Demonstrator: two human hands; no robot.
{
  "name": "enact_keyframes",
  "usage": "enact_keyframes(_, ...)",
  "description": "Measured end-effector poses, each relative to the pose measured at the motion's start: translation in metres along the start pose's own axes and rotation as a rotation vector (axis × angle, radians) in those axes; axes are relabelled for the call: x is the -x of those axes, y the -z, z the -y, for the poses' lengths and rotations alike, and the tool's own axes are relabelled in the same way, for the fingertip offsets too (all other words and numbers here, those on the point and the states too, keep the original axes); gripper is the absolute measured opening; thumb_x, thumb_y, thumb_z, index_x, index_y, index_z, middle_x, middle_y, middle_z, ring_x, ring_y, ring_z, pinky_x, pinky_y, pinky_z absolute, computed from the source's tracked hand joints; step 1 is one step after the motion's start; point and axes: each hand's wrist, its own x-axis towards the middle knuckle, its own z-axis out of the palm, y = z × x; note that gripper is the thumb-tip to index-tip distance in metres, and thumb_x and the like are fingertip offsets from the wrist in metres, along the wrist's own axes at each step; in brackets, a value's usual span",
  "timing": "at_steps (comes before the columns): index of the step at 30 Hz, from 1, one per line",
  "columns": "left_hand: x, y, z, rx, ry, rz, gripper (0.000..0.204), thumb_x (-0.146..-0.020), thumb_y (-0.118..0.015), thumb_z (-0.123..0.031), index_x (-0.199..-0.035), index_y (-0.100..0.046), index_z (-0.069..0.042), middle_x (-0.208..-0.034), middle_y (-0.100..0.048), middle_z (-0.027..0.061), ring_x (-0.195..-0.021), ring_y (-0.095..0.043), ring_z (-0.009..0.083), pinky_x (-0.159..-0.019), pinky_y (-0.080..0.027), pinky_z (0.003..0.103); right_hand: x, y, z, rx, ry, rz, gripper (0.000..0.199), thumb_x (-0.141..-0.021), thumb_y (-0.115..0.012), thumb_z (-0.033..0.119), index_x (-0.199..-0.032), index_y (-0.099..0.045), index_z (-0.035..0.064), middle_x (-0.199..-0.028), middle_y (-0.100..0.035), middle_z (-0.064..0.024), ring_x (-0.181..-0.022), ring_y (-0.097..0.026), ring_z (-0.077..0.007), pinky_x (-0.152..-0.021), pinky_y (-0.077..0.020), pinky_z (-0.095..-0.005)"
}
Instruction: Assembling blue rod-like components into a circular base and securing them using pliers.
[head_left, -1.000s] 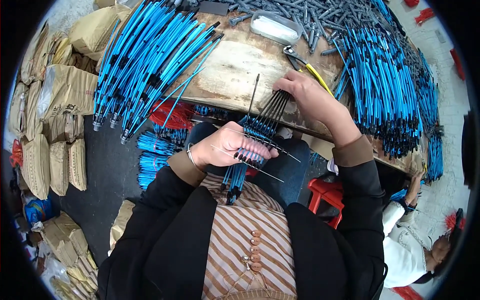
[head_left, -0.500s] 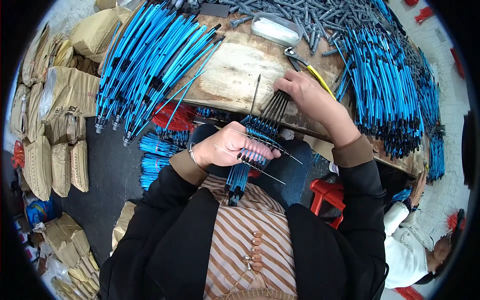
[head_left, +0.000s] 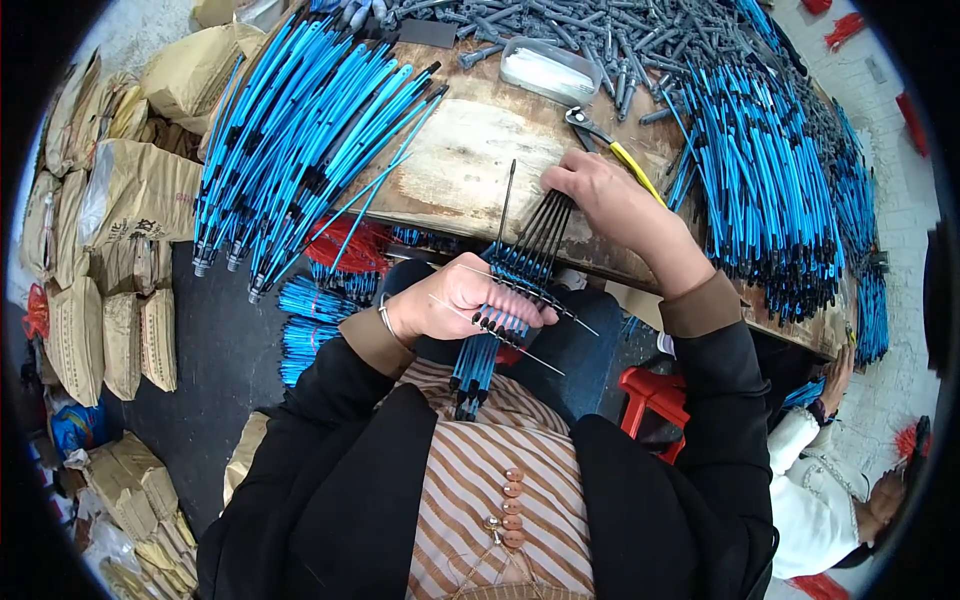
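Observation:
My left hand (head_left: 460, 300) is closed round a bundle of slim blue rods (head_left: 478, 358) with black joints and ends, held in front of my lap. Two thin metal wires cross the bundle at a slant, above and below my fingers; one wire (head_left: 535, 362) sticks out to the lower right. Black rod ends (head_left: 543, 232) fan upward from the fist, and my right hand (head_left: 605, 200) pinches their upper tips over the table edge. A single black rod (head_left: 508, 195) stands apart to the left of them. My right fingertips are partly hidden.
The worn wooden table (head_left: 460, 150) bears piles of blue rods (head_left: 310, 130) left and blue rods (head_left: 770, 170) right. Yellow-handled pliers (head_left: 625, 158), a clear plastic box (head_left: 550, 70) and grey parts (head_left: 640, 30) lie behind. A red stool (head_left: 655, 400) and a co-worker (head_left: 825, 490) are at right.
My right hand has shifted slightly left and down with the black tips. The lone black rod has moved a little left and down. Both hands keep their hold.

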Motion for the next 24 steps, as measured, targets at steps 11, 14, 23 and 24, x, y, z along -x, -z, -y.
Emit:
enact_keyframes(11,-0.001,0.004,0.007,-0.054,-0.016,0.06,0.016,-0.082,-0.061,-0.006,-0.096,-0.067,-0.001,-0.102,-0.067,0.0136,-0.087,-0.067,0.0231,-0.075,-0.05,0.026,-0.001,-0.001,-0.001,0.053,0.046,-0.054,0.016,-0.076,-0.051,-0.001,-0.089,-0.055,0.0069,-0.087,-0.051,-0.0095,-0.079,-0.056,-0.0279,-0.075,-0.0459,-0.037)
enact_keyframes(14,-0.002,0.004,0.008,-0.044,-0.055,0.047,0.02,-0.08,-0.061,-0.005,-0.098,-0.067,-0.001,-0.1,-0.067,0.0134,-0.083,-0.068,0.023,-0.069,-0.051,0.024,-0.001,-0.002,-0.003,0.05,0.084,-0.075,0.017,-0.076,-0.05,-0.001,-0.09,-0.054,0.0073,-0.087,-0.051,-0.0094,-0.08,-0.056,-0.0277,-0.074,-0.0461,-0.037)
enact_keyframes(23,-0.001,0.008,0.003,-0.071,0.045,0.079,0.012,-0.085,-0.06,-0.008,-0.092,-0.067,-0.003,-0.103,-0.067,0.0132,-0.089,-0.066,0.0241,-0.079,-0.05,0.028,-0.005,-0.01,-0.005,0.185,0.124,-0.118,0.018,-0.078,-0.05,0.005,-0.095,-0.052,0.01,-0.088,-0.049,-0.0087,-0.08,-0.055,-0.0263,-0.074,-0.0466,-0.0363)
enact_keyframes(24,0.0,0.007,0.004,-0.071,0.049,0.078,0.012,-0.085,-0.06,-0.008,-0.092,-0.067,-0.003,-0.103,-0.067,0.0132,-0.089,-0.066,0.0241,-0.079,-0.05,0.028,-0.006,-0.011,-0.003,0.181,0.125,-0.118,0.018,-0.078,-0.05,0.005,-0.095,-0.052,0.01,-0.088,-0.049,-0.0087,-0.08,-0.055,-0.0263,-0.074,-0.0466,-0.0363)
